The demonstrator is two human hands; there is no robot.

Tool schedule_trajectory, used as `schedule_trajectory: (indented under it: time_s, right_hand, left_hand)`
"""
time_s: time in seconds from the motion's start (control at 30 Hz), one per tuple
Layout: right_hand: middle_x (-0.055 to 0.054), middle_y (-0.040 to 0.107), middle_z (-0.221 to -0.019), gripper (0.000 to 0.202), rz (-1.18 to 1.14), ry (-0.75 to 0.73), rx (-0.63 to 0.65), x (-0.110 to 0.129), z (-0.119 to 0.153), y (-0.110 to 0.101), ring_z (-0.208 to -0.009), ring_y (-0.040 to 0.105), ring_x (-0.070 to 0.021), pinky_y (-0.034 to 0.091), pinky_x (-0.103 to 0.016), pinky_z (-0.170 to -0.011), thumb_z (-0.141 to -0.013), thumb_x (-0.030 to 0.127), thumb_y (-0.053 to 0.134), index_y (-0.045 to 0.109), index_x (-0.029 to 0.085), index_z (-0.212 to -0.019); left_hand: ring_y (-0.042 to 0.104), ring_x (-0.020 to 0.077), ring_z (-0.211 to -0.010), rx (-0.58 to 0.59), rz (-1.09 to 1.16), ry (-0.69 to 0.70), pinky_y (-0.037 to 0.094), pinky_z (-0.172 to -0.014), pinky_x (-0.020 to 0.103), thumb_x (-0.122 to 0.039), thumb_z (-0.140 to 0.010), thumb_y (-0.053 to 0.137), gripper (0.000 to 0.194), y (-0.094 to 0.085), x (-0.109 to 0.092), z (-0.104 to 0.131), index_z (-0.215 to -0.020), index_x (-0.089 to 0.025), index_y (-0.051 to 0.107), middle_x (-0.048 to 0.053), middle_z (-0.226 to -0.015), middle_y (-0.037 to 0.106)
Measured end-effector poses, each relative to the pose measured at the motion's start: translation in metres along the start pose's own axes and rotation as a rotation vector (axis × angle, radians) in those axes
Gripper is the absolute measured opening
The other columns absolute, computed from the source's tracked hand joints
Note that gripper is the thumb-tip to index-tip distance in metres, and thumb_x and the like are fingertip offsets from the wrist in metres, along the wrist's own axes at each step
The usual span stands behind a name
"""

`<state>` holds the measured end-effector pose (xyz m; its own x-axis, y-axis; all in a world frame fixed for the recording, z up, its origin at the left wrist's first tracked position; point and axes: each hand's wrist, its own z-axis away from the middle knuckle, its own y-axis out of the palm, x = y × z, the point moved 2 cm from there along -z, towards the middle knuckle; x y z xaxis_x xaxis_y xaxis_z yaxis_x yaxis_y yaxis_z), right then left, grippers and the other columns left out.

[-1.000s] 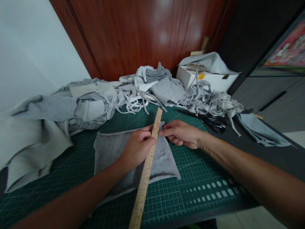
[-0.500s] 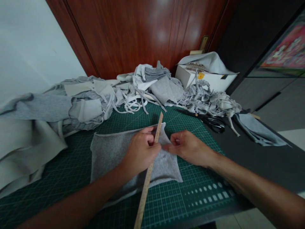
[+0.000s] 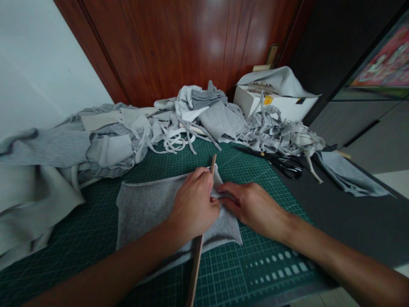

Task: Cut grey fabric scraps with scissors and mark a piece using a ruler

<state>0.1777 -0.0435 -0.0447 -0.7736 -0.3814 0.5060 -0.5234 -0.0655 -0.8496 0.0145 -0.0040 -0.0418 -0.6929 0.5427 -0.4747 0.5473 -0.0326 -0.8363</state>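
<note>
Grey cloth (image 3: 150, 204), tilted ruler (image 3: 196, 264), hands (image 3: 195, 204) gripping

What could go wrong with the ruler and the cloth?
The ruler shows its thin edge under the left hand, so it might tip or slip if that grip loosens. The right hand pinches a raised bit of the cloth, which could pucker or stretch. The scissors lie beyond the right hand, so a careless reach might bump them.
</note>
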Motion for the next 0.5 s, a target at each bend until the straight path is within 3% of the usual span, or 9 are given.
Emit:
schedule_trajectory:
  time_s: [0.07, 0.17, 0.23, 0.33, 0.43, 0.5]
  right_hand:
    - [-0.010, 0.082, -0.092, 0.026, 0.143, -0.002, 0.019, -0.001, 0.005, 0.003, -0.068, 0.073, -0.0218, 0.039, -0.031, -0.061, -0.104, 0.024, 0.053, 0.070, 0.017, -0.122]
    - [-0.014, 0.083, -0.086, 0.040, 0.267, 0.055, -0.007, -0.004, 0.010, 0.006, -0.063, 0.075, -0.0265, 0.036, -0.033, -0.056, -0.106, 0.029, 0.048, 0.061, 0.010, -0.139]
    - [-0.014, 0.082, -0.082, 0.046, 0.263, 0.072, -0.025, -0.005, 0.012, 0.007, -0.061, 0.074, -0.0265, 0.036, -0.033, -0.055, -0.105, 0.030, 0.048, 0.054, 0.008, -0.145]
    - [-0.010, 0.080, -0.082, 0.047, 0.151, 0.072, -0.027, -0.006, 0.014, 0.007, -0.062, 0.074, -0.0241, 0.038, -0.031, -0.056, -0.102, 0.027, 0.051, 0.052, 0.010, -0.145]
    - [-0.006, 0.075, -0.075, 0.045, 0.107, 0.146, -0.035, -0.005, 0.014, 0.005, -0.060, 0.069, -0.0230, 0.036, -0.031, -0.056, -0.099, 0.026, 0.055, 0.055, 0.007, -0.139]
    - [-0.004, 0.071, -0.069, 0.035, 0.127, 0.213, -0.010, -0.004, 0.012, 0.000, -0.058, 0.065, -0.0225, 0.032, -0.032, -0.055, -0.098, 0.030, 0.060, 0.064, 0.009, -0.126]
  left_hand:
    - [0.061, 0.0268, -0.101, 0.050, -0.084, 0.029, 0.052, -0.095, 0.047, -0.008, -0.072, 0.056, 0.026, -0.001, -0.005, -0.003, -0.076, -0.026, 0.037, 0.009, -0.106, 0.063]
    - [0.062, 0.0288, -0.106, 0.107, -0.168, 0.051, 0.050, -0.102, 0.050, -0.016, -0.087, 0.052, 0.007, 0.000, -0.007, -0.005, -0.084, -0.022, 0.054, 0.011, -0.115, 0.066]
    - [0.062, 0.0296, -0.112, 0.103, -0.189, 0.064, 0.051, -0.102, 0.050, -0.017, -0.092, 0.050, 0.021, 0.001, -0.004, -0.004, -0.107, -0.018, 0.065, 0.012, -0.124, 0.066]
    - [0.058, 0.0321, -0.126, 0.066, -0.207, 0.123, 0.052, -0.106, 0.050, -0.018, -0.094, 0.052, 0.048, 0.006, 0.002, -0.001, -0.141, -0.020, 0.062, 0.013, -0.145, 0.058]
    - [0.058, 0.0347, -0.128, 0.059, -0.217, 0.141, 0.052, -0.109, 0.053, -0.019, -0.092, 0.055, 0.047, 0.009, 0.006, 0.001, -0.137, -0.020, 0.068, 0.015, -0.150, 0.053]
    - [0.060, 0.0350, -0.127, 0.046, -0.195, 0.128, 0.053, -0.110, 0.052, -0.017, -0.088, 0.058, 0.045, 0.009, 0.006, 0.000, -0.131, -0.016, 0.072, 0.017, -0.148, 0.053]
